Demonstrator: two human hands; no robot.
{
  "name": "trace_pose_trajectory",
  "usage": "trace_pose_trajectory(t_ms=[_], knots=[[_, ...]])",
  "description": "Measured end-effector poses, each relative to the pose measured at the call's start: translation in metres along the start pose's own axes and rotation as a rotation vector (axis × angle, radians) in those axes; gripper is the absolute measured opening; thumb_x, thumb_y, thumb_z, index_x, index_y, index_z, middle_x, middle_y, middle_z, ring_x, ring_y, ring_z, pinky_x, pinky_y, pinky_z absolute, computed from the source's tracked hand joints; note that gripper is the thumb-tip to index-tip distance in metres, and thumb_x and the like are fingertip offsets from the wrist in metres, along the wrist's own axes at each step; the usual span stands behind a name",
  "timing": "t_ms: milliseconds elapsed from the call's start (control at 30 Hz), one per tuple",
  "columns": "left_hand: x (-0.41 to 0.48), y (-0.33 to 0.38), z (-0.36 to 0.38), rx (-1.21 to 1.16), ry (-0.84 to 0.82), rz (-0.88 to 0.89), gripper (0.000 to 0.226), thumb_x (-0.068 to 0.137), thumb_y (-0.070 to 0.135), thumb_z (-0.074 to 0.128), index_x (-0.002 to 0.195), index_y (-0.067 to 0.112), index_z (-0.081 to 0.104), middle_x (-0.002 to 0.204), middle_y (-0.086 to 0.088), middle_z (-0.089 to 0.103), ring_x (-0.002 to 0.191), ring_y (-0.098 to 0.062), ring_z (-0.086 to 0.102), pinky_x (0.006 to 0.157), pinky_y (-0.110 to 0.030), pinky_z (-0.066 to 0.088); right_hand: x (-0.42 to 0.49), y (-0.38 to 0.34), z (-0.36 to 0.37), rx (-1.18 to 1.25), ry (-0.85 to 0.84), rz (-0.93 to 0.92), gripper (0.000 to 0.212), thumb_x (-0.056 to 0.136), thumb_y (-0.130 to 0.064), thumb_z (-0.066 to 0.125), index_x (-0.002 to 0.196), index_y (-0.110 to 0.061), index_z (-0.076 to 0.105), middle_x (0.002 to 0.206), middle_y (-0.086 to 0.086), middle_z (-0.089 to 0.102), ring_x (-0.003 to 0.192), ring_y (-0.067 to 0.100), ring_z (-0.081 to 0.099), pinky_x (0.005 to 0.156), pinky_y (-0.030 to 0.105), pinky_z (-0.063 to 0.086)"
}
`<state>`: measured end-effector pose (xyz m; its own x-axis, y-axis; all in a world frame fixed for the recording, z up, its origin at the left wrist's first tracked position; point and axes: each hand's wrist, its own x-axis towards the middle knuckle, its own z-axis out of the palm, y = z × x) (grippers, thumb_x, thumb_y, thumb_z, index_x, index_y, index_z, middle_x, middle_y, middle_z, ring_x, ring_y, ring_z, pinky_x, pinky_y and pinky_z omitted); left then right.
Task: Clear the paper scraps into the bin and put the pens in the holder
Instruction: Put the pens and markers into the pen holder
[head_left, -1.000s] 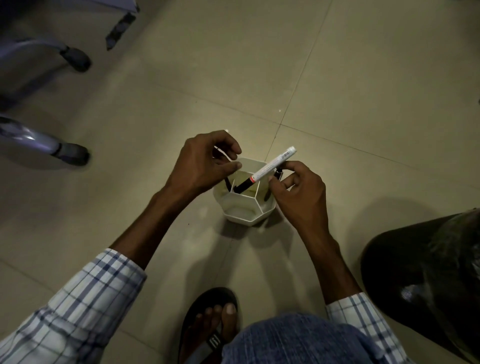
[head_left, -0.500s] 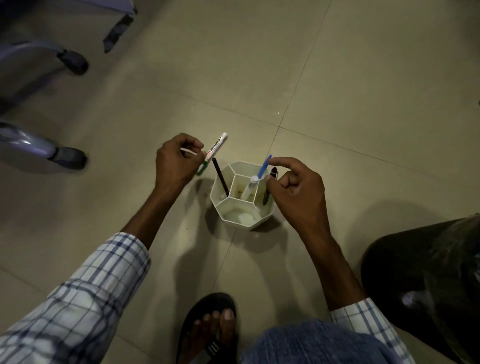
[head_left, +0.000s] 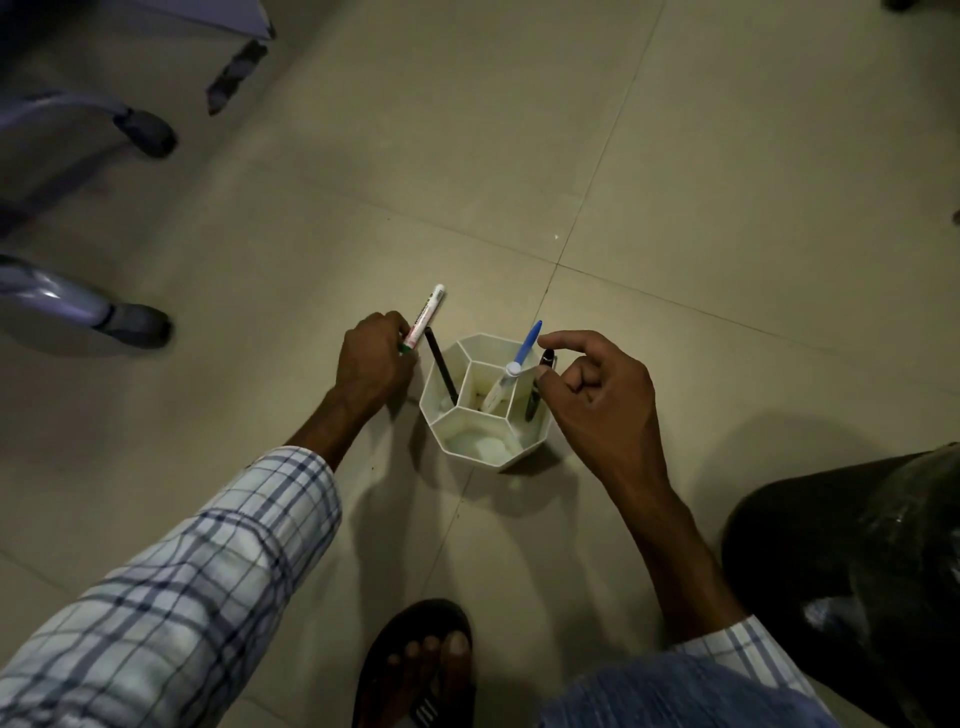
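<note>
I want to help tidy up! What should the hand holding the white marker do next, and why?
Probably the left hand should lift the white marker over the holder and drop it into a compartment. It looks like the only pen outside the holder; three other pens already stand inside.

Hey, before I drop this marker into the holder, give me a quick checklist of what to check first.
1. Marker gripped by the left hand: ok, held just beside the holder.
2. Holder upright on the floor: ok.
3. Free slot: ok, the nearest compartment holds no pen.
4. Pens already in: ok, a black pen, a blue-capped pen and a second black pen stand inside.
5. Right hand free of the second black pen: cannot tell; thumb and forefinger sit at its top.
</note>
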<state>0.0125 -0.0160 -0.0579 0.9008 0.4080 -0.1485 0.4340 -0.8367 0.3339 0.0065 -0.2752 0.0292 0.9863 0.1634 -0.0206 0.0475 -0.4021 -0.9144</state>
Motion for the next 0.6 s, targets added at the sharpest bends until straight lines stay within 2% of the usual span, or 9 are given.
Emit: trace_pose_trajectory(t_ms=[100, 233, 300, 367, 433, 500, 600], knots=[[-0.012, 0.0, -0.014, -0.168, 0.026, -0.09, 0.024, 0.079, 0.018, 0.07, 0.103, 0.017, 0.07, 0.099, -0.004, 0.072, 0.084, -0.022, 0.065, 0.073, -0.029, 0.049, -0.002, -0.003, 0.001, 0.031, 0.003, -0.008, 0.021, 0.085, -0.018, 0.072, 0.105, -0.024, 0.069, 0.052, 0.002, 0.056, 0.048, 0.015, 0.049, 0.063, 0.027, 0.05], [-0.041, 0.011, -0.054, -0.456, 0.186, -0.092, 0.023, 0.079, 0.022, 0.073, 0.102, 0.02, 0.07, 0.091, 0.008, 0.071, 0.061, -0.004, 0.064, 0.066, -0.027, 0.054, -0.004, -0.002, 0.001, 0.063, 0.031, -0.018, 0.027, 0.084, -0.016, 0.072, 0.11, -0.024, 0.067, 0.056, 0.003, 0.058, 0.053, 0.021, 0.054, 0.061, 0.028, 0.05], [-0.061, 0.023, -0.081, -0.631, 0.228, -0.029, 0.024, 0.081, 0.019, 0.073, 0.105, 0.017, 0.069, 0.092, 0.005, 0.071, 0.066, -0.004, 0.066, 0.066, -0.023, 0.057, -0.005, 0.001, 0.001, 0.084, 0.064, -0.004, 0.03, 0.084, -0.015, 0.071, 0.113, -0.025, 0.065, 0.059, 0.004, 0.061, 0.057, 0.021, 0.057, 0.062, 0.027, 0.051], [-0.085, 0.038, -0.102, -0.733, 0.19, 0.079, 0.026, 0.084, 0.016, 0.074, 0.109, 0.012, 0.068, 0.096, 0.002, 0.071, 0.073, -0.007, 0.069, 0.068, -0.017, 0.056, -0.008, 0.005, 0.0, 0.084, 0.087, 0.013, 0.035, 0.084, -0.016, 0.072, 0.116, -0.024, 0.063, 0.061, 0.001, 0.061, 0.056, 0.011, 0.055, 0.062, 0.02, 0.049], [-0.104, 0.054, -0.112, -0.767, 0.098, 0.201, 0.025, 0.084, 0.014, 0.075, 0.108, 0.009, 0.068, 0.097, -0.001, 0.072, 0.079, -0.012, 0.071, 0.072, -0.021, 0.059, -0.01, 0.01, 0.0, 0.067, 0.089, 0.033, 0.039, 0.083, -0.018, 0.073, 0.119, -0.024, 0.061, 0.063, -0.002, 0.061, 0.054, 0.005, 0.052, 0.059, 0.014, 0.044], [-0.118, 0.065, -0.106, -0.757, 0.002, 0.283, 0.023, 0.083, 0.014, 0.076, 0.103, 0.01, 0.068, 0.095, -0.002, 0.071, 0.08, -0.015, 0.071, 0.073, -0.026, 0.06, -0.012, 0.016, 0.002, 0.046, 0.067, 0.058, 0.043, 0.082, -0.021, 0.075, 0.121, -0.026, 0.059, 0.068, -0.002, 0.063, 0.054, 0.005, 0.051, 0.058, 0.014, 0.042], [-0.126, 0.073, -0.087, -0.683, -0.094, 0.378, 0.022, 0.08, 0.014, 0.077, 0.099, 0.013, 0.067, 0.093, 0.002, 0.069, 0.076, -0.015, 0.071, 0.071, -0.031, 0.061, -0.016, 0.024, 0.005, 0.004, 0.011, 0.077, 0.052, 0.077, -0.022, 0.076, 0.125, -0.028, 0.055, 0.08, -0.001, 0.063, 0.057, 0.015, 0.053, 0.057, 0.019, 0.044]])
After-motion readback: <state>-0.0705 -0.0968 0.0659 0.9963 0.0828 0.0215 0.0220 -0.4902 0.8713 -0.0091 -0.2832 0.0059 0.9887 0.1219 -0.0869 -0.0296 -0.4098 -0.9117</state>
